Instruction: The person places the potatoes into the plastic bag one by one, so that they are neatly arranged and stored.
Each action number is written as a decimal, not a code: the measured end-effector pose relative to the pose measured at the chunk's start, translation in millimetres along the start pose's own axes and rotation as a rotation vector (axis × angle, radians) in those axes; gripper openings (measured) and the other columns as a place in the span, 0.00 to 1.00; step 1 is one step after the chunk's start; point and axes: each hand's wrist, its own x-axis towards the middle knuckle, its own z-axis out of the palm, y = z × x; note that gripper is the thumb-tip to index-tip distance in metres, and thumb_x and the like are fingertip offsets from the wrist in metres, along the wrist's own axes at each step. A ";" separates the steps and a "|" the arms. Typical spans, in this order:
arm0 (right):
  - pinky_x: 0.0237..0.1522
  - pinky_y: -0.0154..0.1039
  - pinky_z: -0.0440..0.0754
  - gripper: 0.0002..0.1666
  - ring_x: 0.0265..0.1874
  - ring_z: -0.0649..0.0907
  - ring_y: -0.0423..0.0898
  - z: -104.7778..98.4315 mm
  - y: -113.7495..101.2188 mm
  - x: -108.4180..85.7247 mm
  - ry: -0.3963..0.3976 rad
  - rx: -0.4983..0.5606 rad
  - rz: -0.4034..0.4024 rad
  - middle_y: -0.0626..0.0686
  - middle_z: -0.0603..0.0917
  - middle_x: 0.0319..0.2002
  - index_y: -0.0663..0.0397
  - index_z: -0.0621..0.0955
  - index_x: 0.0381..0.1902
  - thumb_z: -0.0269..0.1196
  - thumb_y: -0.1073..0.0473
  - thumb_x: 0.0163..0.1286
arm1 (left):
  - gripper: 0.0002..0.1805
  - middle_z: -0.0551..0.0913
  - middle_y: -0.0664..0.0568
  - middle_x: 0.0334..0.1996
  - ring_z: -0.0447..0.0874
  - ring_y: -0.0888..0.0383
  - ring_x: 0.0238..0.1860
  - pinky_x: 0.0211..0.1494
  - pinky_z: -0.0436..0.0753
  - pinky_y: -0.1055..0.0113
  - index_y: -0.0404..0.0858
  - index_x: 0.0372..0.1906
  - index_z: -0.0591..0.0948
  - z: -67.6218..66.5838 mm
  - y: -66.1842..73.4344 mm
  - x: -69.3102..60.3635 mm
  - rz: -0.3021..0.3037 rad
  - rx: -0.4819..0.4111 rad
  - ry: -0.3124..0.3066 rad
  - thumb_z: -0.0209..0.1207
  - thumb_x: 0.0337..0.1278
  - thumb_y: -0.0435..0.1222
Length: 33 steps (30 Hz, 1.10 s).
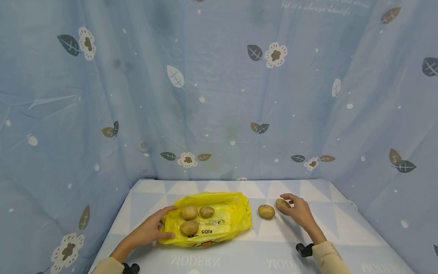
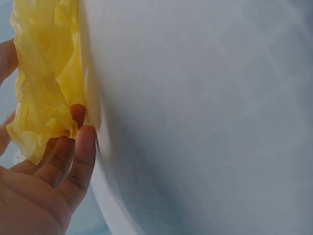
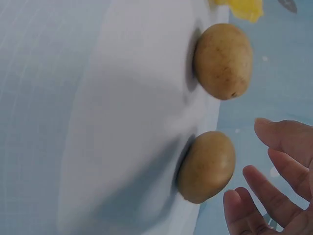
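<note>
A yellow plastic bag [image 1: 236, 217] lies spread on the table with its mouth toward the head camera. Several potatoes [image 1: 189, 212] sit inside, one partly hidden near the fingers. My left hand [image 1: 145, 229] holds the bag's left end, its thumb and fingers spread around the crumpled plastic [image 2: 44, 98]. To the right of the bag, two loose potatoes rest on the table: a nearer one [image 1: 266, 212] and a farther one [image 1: 282, 206]. My right hand [image 1: 301, 213] is just beside the farther potato [image 3: 206, 167]; the right wrist view shows a gap between it and the parted fingers [image 3: 274, 196].
The table [image 1: 253, 251] has a pale triangle-patterned cover with printed lettering along its front. A blue curtain [image 1: 219, 95] with leaves and flowers surrounds the back and sides. Black wrist-worn devices [image 1: 304, 250] sit by both sleeves.
</note>
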 end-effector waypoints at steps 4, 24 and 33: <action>0.49 0.59 0.80 0.26 0.51 0.83 0.64 -0.4 7.7 -1.0 -0.035 -0.004 0.044 0.63 0.85 0.56 0.60 0.83 0.58 0.75 0.57 0.65 | 0.48 0.66 0.42 0.75 0.60 0.35 0.75 0.69 0.61 0.31 0.48 0.76 0.68 0.1 0.1 0.1 -0.004 -0.001 -0.002 0.78 0.49 0.48; 0.47 0.48 0.81 0.37 0.50 0.82 0.56 10.0 37.4 5.9 -0.099 0.056 0.189 0.64 0.82 0.59 0.64 0.78 0.63 0.77 0.53 0.62 | 0.48 0.66 0.41 0.75 0.60 0.34 0.75 0.69 0.62 0.30 0.48 0.75 0.68 -0.3 1.0 -1.0 -0.006 -0.011 -0.005 0.78 0.49 0.47; 0.51 0.52 0.81 0.37 0.52 0.82 0.57 15.3 38.0 9.3 -0.110 0.060 0.198 0.64 0.82 0.58 0.64 0.77 0.64 0.77 0.54 0.62 | 0.48 0.67 0.42 0.75 0.62 0.36 0.74 0.67 0.66 0.33 0.48 0.76 0.68 -0.5 1.5 -2.1 -0.005 -0.005 -0.005 0.78 0.50 0.47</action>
